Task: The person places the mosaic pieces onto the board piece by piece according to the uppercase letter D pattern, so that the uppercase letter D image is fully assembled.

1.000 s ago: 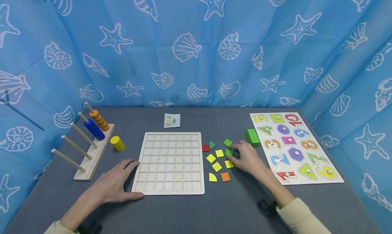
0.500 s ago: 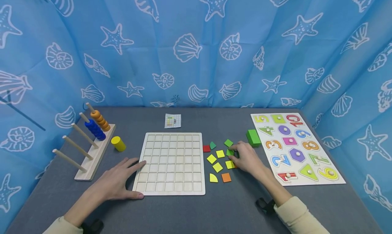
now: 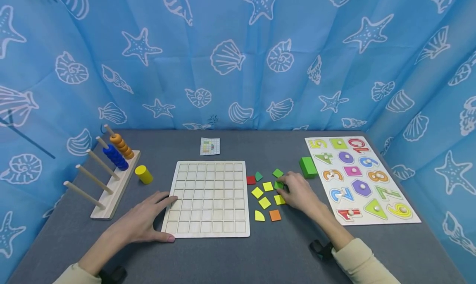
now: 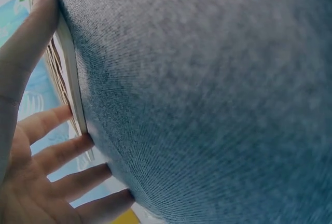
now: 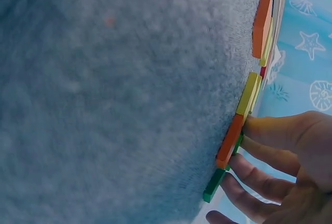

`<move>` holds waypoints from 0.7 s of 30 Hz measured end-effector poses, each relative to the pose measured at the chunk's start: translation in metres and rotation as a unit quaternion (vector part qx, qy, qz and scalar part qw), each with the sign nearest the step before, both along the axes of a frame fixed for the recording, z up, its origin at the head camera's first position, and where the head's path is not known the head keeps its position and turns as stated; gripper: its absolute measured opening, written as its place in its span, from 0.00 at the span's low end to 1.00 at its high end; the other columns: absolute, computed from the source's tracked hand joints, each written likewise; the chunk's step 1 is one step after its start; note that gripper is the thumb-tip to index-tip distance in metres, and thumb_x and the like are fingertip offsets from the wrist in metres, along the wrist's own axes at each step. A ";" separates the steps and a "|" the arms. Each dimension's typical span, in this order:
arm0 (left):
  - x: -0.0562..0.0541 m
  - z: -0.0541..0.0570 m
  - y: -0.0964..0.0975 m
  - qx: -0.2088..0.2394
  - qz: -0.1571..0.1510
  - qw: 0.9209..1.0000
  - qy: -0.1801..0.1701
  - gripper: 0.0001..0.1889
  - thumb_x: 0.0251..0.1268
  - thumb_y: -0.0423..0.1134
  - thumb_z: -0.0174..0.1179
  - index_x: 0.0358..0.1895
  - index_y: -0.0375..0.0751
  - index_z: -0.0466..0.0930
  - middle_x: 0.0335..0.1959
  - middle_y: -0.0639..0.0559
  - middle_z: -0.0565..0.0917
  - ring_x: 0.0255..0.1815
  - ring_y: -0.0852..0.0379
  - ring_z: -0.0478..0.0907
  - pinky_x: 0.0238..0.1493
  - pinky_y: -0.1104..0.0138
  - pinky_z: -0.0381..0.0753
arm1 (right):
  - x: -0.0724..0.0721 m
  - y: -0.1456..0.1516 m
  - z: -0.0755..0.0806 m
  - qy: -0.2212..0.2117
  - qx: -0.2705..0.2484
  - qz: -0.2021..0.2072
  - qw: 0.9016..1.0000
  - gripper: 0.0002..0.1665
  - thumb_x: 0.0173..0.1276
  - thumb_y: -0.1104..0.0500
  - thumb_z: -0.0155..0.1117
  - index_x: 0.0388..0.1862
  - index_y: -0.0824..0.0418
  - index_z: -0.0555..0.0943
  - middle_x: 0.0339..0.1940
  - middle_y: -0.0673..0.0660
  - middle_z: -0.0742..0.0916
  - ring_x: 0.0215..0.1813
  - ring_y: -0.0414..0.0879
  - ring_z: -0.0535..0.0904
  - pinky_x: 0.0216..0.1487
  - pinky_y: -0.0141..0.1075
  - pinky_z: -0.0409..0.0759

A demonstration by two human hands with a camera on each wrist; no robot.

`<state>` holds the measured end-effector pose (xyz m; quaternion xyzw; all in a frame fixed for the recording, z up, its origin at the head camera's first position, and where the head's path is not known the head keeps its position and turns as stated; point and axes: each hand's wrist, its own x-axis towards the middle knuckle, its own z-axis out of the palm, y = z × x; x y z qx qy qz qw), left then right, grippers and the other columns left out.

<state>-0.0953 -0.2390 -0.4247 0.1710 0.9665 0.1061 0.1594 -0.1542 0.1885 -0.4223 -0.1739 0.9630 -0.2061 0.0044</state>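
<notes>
My left hand (image 3: pixel 139 220), fingers spread, rests at the left edge of a pale wooden grid board (image 3: pixel 206 199). In the left wrist view, the thumb and fingertips touch the board's rim. My right hand (image 3: pixel 299 193) is among small coloured tiles right of the board, its index fingertip at a green tile (image 3: pixel 278 185). The right wrist view shows the thumb and relaxed fingers beside an orange tile (image 5: pixel 229 141), a yellow tile (image 5: pixel 249 93) and a dark green tile (image 5: pixel 213 185); no tile is visibly lifted. Several yellow tiles (image 3: pixel 265 202) and a red tile (image 3: pixel 251 180) lie nearby.
A peg abacus (image 3: pixel 115 189) with blue and orange beads stands left, beside a yellow cylinder (image 3: pixel 143 174). A small printed card (image 3: pixel 210 146) lies behind the board. Right are a green block (image 3: pixel 308 167) and a number-and-shape puzzle board (image 3: pixel 346 184).
The left fingertips have moved slightly right onto the board's edge. The right hand stays almost in place among the tiles, and an orange tile glimpsed by its thumb is now hidden in the head view.
</notes>
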 end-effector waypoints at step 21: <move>0.002 -0.005 -0.003 0.014 -0.002 1.000 0.006 0.61 0.36 0.81 0.69 0.75 0.48 0.67 0.75 0.37 0.69 0.75 0.26 0.64 0.65 0.32 0.73 | -0.006 -0.049 0.016 -0.016 -0.041 0.024 0.999 0.16 0.68 0.65 0.69 0.53 0.71 0.85 0.46 0.64 0.85 0.41 0.51 0.80 0.38 0.40 0.82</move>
